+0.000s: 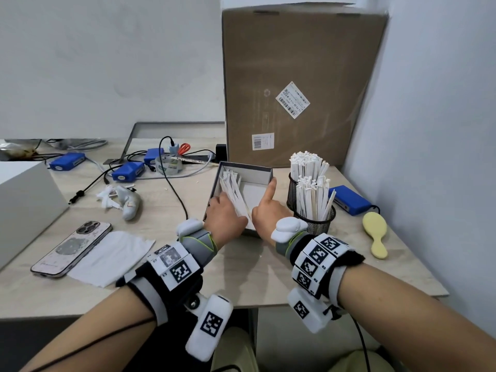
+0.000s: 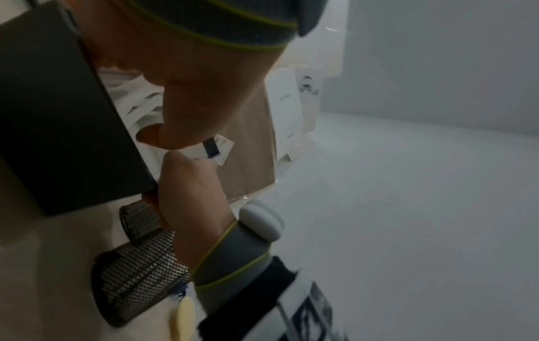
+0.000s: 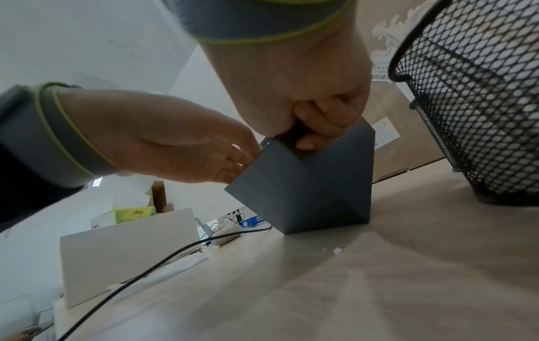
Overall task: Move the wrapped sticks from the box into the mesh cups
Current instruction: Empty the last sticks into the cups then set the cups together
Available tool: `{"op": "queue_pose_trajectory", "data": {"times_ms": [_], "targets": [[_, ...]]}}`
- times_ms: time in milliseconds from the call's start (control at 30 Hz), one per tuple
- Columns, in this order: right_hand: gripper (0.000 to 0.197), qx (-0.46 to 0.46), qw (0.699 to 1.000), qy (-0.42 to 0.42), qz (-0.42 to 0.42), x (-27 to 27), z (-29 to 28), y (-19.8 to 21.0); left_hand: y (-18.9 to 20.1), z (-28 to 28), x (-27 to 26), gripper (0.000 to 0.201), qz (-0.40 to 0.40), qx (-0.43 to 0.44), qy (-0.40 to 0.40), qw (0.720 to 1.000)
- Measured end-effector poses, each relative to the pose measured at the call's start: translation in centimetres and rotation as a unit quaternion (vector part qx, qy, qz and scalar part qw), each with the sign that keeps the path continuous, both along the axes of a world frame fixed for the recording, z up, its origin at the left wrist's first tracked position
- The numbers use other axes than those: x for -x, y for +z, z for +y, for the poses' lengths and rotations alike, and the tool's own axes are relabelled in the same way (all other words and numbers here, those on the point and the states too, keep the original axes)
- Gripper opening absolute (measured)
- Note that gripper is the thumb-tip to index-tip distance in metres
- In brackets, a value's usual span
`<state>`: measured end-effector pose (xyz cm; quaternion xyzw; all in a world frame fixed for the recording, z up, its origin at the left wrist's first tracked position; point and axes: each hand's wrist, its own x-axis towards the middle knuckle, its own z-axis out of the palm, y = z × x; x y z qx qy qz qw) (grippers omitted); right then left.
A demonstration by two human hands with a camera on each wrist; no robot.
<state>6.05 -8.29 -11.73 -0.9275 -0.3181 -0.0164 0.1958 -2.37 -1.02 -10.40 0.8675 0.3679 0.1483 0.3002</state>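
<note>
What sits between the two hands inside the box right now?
In the head view, the remaining wrapped sticks lie between the left hand and right hand, inside the box.

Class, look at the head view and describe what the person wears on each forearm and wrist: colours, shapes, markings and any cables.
Both forearms are bare, no sleeves. Near each hand, left hand and right hand, sits a grey wrist strap edged in lime green with a rounded white pod. Behind it, a black band carries white square blocks printed with black-and-white coded markers, and a white camera housing hangs below. A thin black cable runs along each forearm.
</note>
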Motion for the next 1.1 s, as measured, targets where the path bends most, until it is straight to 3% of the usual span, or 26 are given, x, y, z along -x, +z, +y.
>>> {"op": "queue_pose_trajectory", "data": {"times_ms": [133,333,433,533,667,933,1100], "targets": [[0.08,-0.017,0.999,0.021,0.029,-0.3,-0.4,-0.1,-0.3,0.2,-1.0,0.087,-0.055,0.093,0.016,0.994],[0.082,-0.02,0.996,0.075,0.037,-0.5,-1.3,-0.4,0.0,0.7,-2.4,0.093,-0.101,0.166,0.044,0.98],[0.082,-0.024,0.995,0.087,0.052,-0.5,-1.5,-0.2,-0.6,1.5,-3.1,0.086,-0.093,0.161,0.047,0.981],[0.083,-0.025,0.993,0.094,0.07,-0.5,-1.7,0.1,0.1,0.9,-2.8,0.064,-0.028,0.137,0.034,0.99],[0.085,-0.029,0.991,0.099,0.087,-0.3,-1.8,0.1,-0.2,0.6,-3.0,0.058,0.032,0.073,0.052,0.996],[0.083,-0.032,0.987,0.112,0.108,-0.2,-2.1,0.3,-0.9,0.7,-4.0,0.067,-0.022,0.094,0.052,0.994],[0.083,-0.038,0.988,0.109,0.102,-0.1,-1.9,0.2,-1.0,1.5,-3.8,0.061,-0.038,0.069,0.063,0.995]]}}
